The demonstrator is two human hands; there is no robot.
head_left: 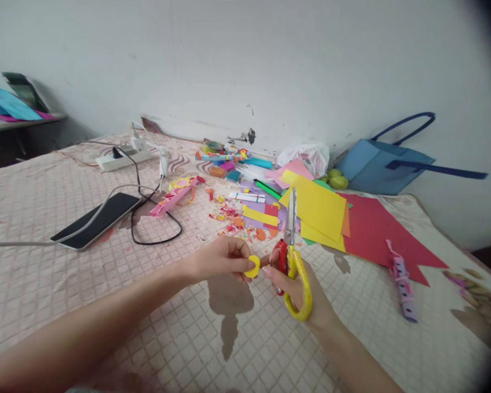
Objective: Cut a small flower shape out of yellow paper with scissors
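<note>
Between the thumb and fingers of my left hand (228,261) is a small round yellow paper piece (252,266). My right hand (297,286) is closed around a pair of scissors (298,273) with one yellow and one red handle. Their blades point up and away from me and look closed together. The right fingertips are close beside the paper piece; whether they touch it I cannot tell. Behind both hands lie small colored paper scraps (229,215) and sheets of yellow paper (317,207).
A black phone-like device (96,221) with cables and a power strip (125,158) lie left. Red paper (382,232), a decorated purple paper tube (403,286) and a blue bag (387,164) are on the right. Craft supplies stand near the wall. The patterned tablecloth (159,338) has torn spots.
</note>
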